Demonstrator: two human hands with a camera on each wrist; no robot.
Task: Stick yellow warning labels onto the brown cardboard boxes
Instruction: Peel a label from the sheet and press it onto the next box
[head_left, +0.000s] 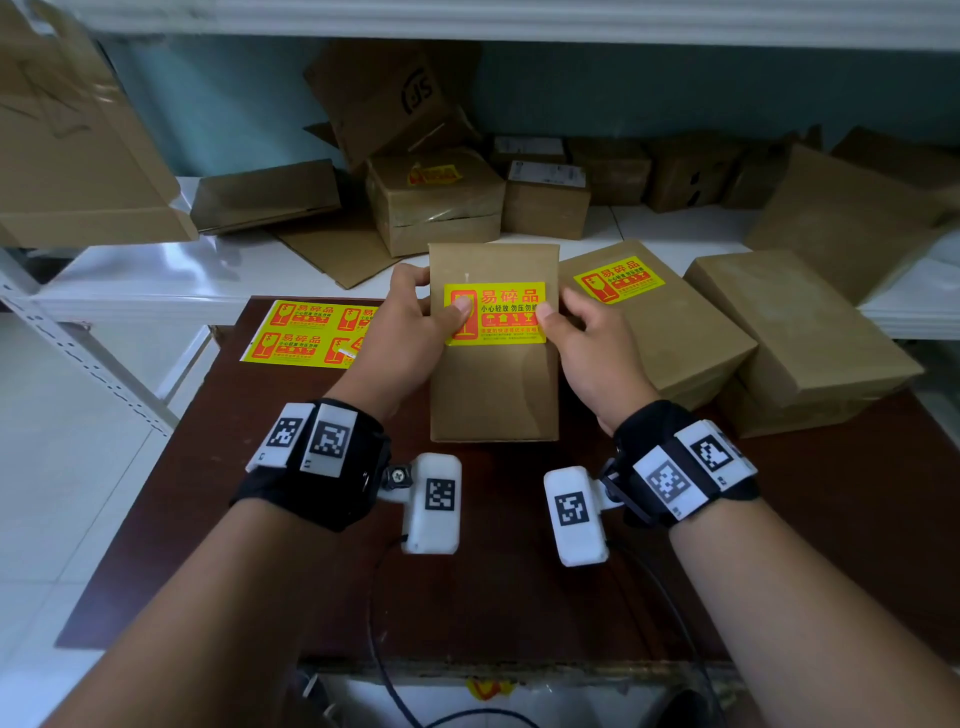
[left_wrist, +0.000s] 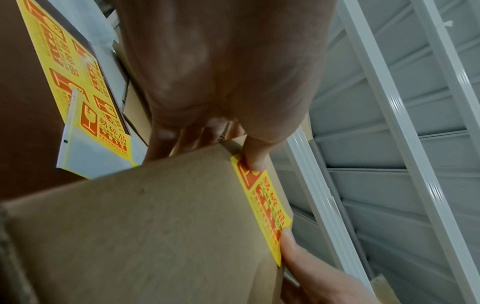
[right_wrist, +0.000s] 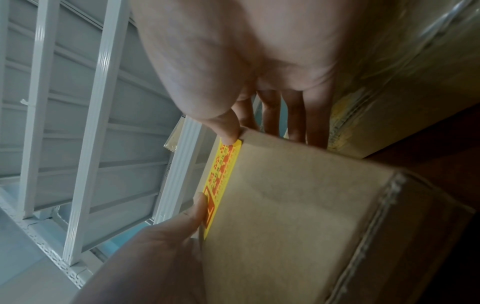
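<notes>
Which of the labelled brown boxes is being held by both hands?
The upright box at the table's centre: the left hand and right hand grip its sides, thumbs on its yellow label. The other labelled boxes lie untouched.

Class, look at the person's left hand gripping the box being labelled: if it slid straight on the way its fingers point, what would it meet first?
Probably the labelled box on the white shelf: the left hand points away over bare shelf toward it. Depth is unclear.

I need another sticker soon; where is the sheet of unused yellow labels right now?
In the head view, the label sheet lies flat on the dark table, at its far left corner, just left of the left hand.
</notes>
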